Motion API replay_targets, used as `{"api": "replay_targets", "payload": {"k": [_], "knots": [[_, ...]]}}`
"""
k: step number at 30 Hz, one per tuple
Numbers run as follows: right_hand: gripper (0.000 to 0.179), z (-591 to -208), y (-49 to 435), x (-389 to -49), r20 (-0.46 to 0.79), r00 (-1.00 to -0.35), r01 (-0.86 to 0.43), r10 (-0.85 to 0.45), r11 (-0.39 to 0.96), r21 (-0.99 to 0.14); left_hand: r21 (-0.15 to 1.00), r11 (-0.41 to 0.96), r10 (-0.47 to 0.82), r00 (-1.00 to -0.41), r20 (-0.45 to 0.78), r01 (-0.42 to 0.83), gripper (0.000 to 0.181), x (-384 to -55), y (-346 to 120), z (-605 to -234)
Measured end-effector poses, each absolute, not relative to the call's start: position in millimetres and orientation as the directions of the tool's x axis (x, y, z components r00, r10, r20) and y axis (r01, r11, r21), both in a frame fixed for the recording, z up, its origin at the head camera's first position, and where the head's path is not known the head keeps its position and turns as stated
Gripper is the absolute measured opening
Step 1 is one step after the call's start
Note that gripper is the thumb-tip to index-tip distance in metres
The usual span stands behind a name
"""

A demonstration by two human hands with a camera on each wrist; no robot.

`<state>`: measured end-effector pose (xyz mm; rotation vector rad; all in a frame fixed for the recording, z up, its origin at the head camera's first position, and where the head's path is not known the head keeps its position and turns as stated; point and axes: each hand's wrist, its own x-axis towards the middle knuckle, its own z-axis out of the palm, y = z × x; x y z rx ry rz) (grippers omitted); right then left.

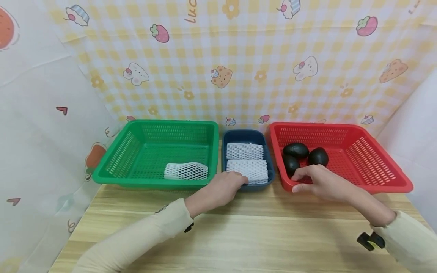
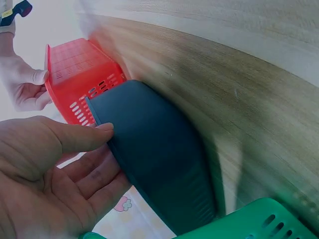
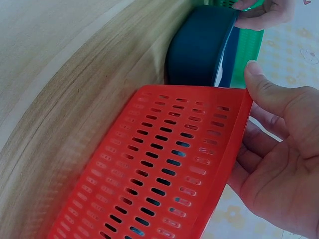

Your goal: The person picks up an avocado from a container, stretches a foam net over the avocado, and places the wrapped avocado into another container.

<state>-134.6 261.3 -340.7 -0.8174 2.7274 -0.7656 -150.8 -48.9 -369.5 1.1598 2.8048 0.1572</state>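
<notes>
In the head view my left hand (image 1: 225,187) is at the near rim of a dark blue bin (image 1: 248,187). Its thumb meets the rim outside in the left wrist view, while the fingers extend over the inner side, fingertips hidden. White foam net sleeves (image 1: 247,170) lie in the bin, close to those fingers. My right hand (image 1: 321,182) reaches over the near left corner of a red basket (image 1: 375,187). The thumb lies by the rim, apart from the index finger, which is beside a dark avocado (image 1: 291,165). Two more avocados (image 1: 296,150) sit behind; the other fingertips are hidden.
To the left stands a green basket (image 1: 155,184) with one white foam net sleeve (image 1: 186,171) inside. All three containers stand side by side on a wooden table (image 1: 239,235). A patterned cloth (image 1: 191,68) hangs right behind them.
</notes>
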Motion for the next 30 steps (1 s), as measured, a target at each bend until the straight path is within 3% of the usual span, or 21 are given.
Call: {"api": "replay_targets", "payload": {"k": [9, 19, 30], "knots": [[0.018, -338.0, 260.5, -137.4, -0.051, -0.804, -0.480, -0.593, 0.697, -0.533, 0.149, 0.700, 0.709, -0.705, -0.032, 0.698, 0.026, -152.8, -49.0, -371.8], [0.032, -322.4, 278.4, -148.2, -0.038, -0.735, -0.581, -0.677, 0.657, -0.480, 0.132, 0.713, 0.698, -0.715, -0.042, 0.688, 0.026, -152.9, -47.8, -371.6], [0.044, -309.9, 315.1, -167.2, -0.186, -0.790, -0.476, -0.585, 0.775, -0.415, 0.118, 0.720, 0.693, -0.720, -0.048, 0.684, 0.025, -152.8, -44.7, -371.4]]}}
